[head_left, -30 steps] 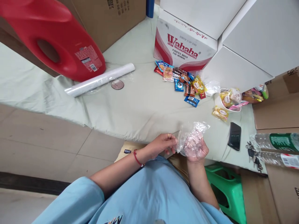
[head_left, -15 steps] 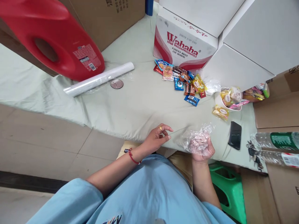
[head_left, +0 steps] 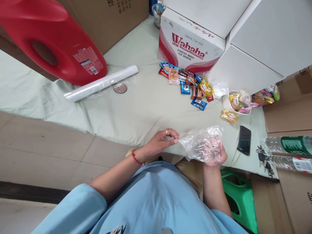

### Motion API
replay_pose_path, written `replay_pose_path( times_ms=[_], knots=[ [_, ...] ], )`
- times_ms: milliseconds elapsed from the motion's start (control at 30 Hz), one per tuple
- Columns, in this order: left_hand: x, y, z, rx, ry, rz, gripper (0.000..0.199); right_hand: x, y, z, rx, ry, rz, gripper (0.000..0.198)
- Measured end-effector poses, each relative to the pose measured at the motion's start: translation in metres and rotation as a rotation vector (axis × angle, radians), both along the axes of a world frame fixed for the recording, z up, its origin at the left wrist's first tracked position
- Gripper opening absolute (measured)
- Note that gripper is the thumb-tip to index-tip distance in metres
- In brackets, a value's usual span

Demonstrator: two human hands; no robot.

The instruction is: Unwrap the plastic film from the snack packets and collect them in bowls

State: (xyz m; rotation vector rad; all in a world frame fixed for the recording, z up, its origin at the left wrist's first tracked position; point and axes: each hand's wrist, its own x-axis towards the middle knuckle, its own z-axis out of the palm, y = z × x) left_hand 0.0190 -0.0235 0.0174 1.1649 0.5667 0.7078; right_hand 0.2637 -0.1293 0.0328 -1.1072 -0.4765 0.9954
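Note:
A crumpled clear plastic bag stretches between my two hands above the table's near edge. My left hand, with a ring on one finger, pinches the bag's left edge between thumb and fingertips. Palm up, my right hand holds the bunched right part of the bag; the film covers its fingers, which show through it. Beyond the hands lies a pile of small wrapped snacks. A yellow-wrapped snack rests beside a white container filled with more packets.
A black phone, keys and clear bottles lie at the right. At the left are a red jug, a plastic roll and a round disc. A Wahaha carton stands behind the snacks.
My left fingertips have closed on the bag's edge. The bag is now pulled wider to the left, and my right hand has shifted slightly right.

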Motion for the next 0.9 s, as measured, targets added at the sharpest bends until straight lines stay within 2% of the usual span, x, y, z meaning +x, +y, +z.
replay_pose_path(
  times_ms=[233, 333, 433, 567, 667, 733, 800, 867, 900],
  knots=[
    [-0.03, 0.025, 0.013, -0.05, -0.26, 0.195, 0.029, 0.009, 0.004, 0.004, -0.038, 0.093, 0.061, 0.032],
    [-0.047, 0.034, 0.013, -0.025, -0.267, 0.299, 0.025, 0.013, 0.004, 0.005, -0.044, 0.027, 0.001, 0.031],
    [-0.068, 0.04, 0.007, 0.026, -0.26, 0.343, 0.021, 0.018, 0.006, 0.0, -0.115, -0.093, -0.017, 0.032],
    [-0.086, 0.039, -0.001, 0.089, -0.146, 0.253, 0.017, 0.023, 0.017, -0.015, -0.234, -0.312, 0.063, 0.032],
    [-0.086, 0.033, 0.002, 0.186, -0.04, 0.162, 0.015, 0.029, 0.033, -0.021, -0.294, -0.595, 0.103, 0.029],
    [-0.081, 0.029, 0.008, 0.287, 0.05, 0.102, 0.014, 0.033, 0.044, -0.016, -0.312, -0.845, 0.067, 0.028],
    [-0.074, 0.024, 0.013, 0.425, 0.136, 0.018, 0.013, 0.032, 0.052, -0.002, -0.281, -1.05, -0.043, 0.028],
    [-0.066, 0.02, 0.014, 0.596, 0.208, -0.082, 0.012, 0.023, 0.057, 0.015, -0.213, -1.166, -0.123, 0.025],
    [-0.061, 0.018, 0.013, 0.681, 0.244, -0.134, 0.012, 0.016, 0.058, 0.023, -0.173, -1.197, -0.102, 0.024]
  ],
)
